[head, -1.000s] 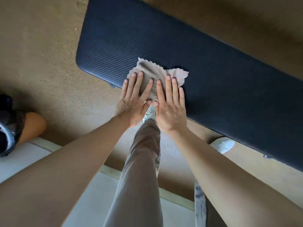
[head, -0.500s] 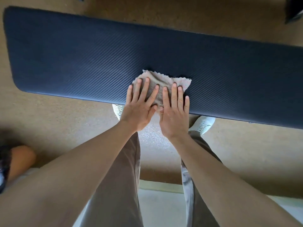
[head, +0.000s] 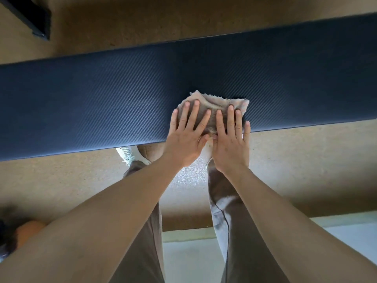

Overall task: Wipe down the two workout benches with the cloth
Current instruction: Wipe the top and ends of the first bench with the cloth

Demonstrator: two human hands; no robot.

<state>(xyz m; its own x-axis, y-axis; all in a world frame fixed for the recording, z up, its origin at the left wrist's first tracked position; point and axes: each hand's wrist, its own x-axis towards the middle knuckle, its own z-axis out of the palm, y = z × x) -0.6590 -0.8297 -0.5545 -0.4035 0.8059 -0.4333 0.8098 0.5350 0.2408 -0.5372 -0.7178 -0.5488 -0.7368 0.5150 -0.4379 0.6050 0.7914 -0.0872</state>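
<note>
Cloth [head: 216, 103] mostly hidden under hands [head: 184, 142].

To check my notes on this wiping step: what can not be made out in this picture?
Head view only.
Bench ends: cut off by the left and right frame edges.
Cloth, near part: hidden under the left hand and right hand.
Dark object, top left: cut off by the edge; a second bench cannot be confirmed.

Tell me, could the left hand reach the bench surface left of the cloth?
Probably yes: the left hand lies flat on the cloth, and nothing shows on the bench between it and that stretch.
</note>
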